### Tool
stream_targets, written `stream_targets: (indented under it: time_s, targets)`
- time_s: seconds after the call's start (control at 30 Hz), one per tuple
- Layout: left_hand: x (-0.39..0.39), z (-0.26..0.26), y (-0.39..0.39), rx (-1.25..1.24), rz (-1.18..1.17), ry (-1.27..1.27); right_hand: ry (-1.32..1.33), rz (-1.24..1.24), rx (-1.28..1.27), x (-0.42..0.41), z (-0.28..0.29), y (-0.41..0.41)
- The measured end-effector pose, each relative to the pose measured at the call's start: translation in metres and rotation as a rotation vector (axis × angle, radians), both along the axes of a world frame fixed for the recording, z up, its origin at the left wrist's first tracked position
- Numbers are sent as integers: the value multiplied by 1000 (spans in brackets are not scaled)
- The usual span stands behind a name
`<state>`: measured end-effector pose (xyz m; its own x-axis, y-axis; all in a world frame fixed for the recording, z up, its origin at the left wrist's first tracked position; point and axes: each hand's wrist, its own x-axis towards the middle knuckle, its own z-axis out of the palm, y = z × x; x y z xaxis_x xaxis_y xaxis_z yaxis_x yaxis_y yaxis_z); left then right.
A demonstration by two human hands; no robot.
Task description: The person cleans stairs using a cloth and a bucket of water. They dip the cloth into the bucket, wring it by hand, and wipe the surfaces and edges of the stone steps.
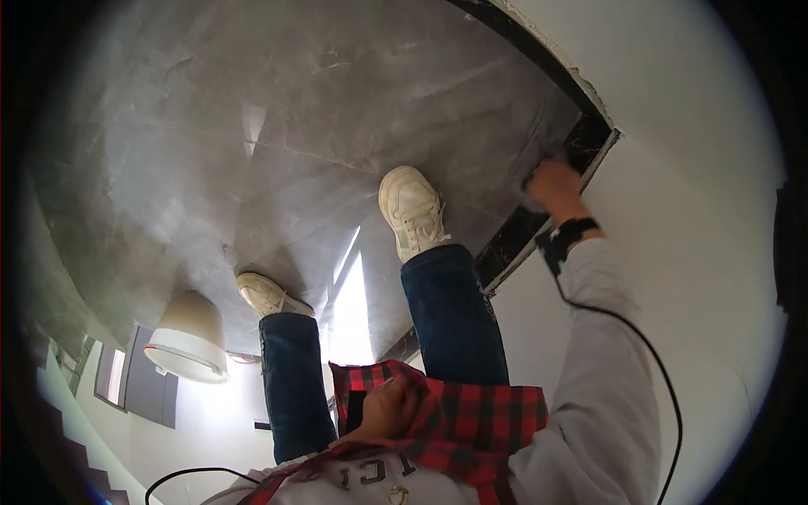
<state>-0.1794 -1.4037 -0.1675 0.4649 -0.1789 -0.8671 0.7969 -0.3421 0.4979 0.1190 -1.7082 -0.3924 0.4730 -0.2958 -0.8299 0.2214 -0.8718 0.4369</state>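
My right hand (555, 187) reaches down to the black skirting tile (514, 243) beside an inside corner of the wall. It is blurred, and a greyish patch shows under the fingers; whether that is a cloth or only blur cannot be told. A black strap (574, 232) with a small device and cable sits on the right wrist. My left hand (391, 404) lies against the red and black plaid apron (486, 410), fingers curled. Whether it grips the fabric is not visible. Grey marbled floor tiles (303, 82) spread before me.
A white bucket (189, 341) stands on the floor to my left. My pale shoes (413, 214) are set apart on the tiles. White wall (682, 208) rises at the right, rough along the skirting's top edge. A black cable (663, 372) loops beside my right arm. Stair steps (82, 461) appear lower left.
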Motion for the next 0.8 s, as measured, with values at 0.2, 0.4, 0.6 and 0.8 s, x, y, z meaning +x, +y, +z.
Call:
stream_targets:
  time_s: [0.2,0.4,0.6,0.8]
  targets:
    - [-20,2,4,-24,-28,-50,79,-71,7,-115,20,46]
    - [-47,-6,18,-185,-51,-63,124,-604,303,-148,20,54]
    - [-42,-2,24,-255,-61,-86,-727,-520,415,-103,-6,0]
    - [-23,-1,21,-98,-52,-72,-1069,-656,447,-10,-51,-3]
